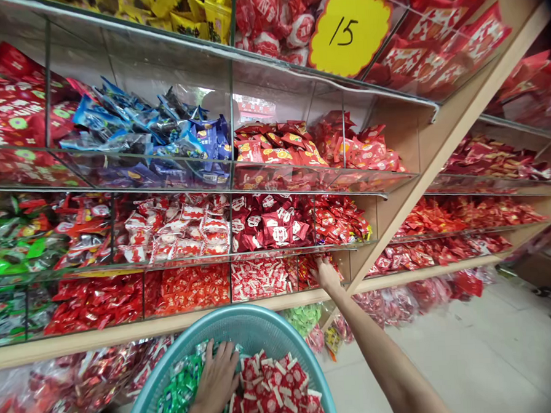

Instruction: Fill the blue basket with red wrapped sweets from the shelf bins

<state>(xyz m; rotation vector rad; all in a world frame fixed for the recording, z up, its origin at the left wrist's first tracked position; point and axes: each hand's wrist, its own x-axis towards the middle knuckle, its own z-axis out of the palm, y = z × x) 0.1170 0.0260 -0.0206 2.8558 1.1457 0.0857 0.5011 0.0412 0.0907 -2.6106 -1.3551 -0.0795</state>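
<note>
My left hand lies over the sweets in a teal plastic basket, its fingers spread and stretched out. Green-wrapped sweets fill the left of the basket, beside red-and-white wrapped sweets on the right. My right arm stretches forward to the lowest shelf. There my right hand touches or reaches into a bin of small red-wrapped sweets. Its fingertips are hidden among the wrappers, so I cannot see whether they grip any.
Glass-fronted shelves hold several bins, with blue packets and dark red packets among them. A yellow tag reading 15 hangs above. A slanted wooden divider stands right of my hand. Bagged sweets lie below on the tiled floor.
</note>
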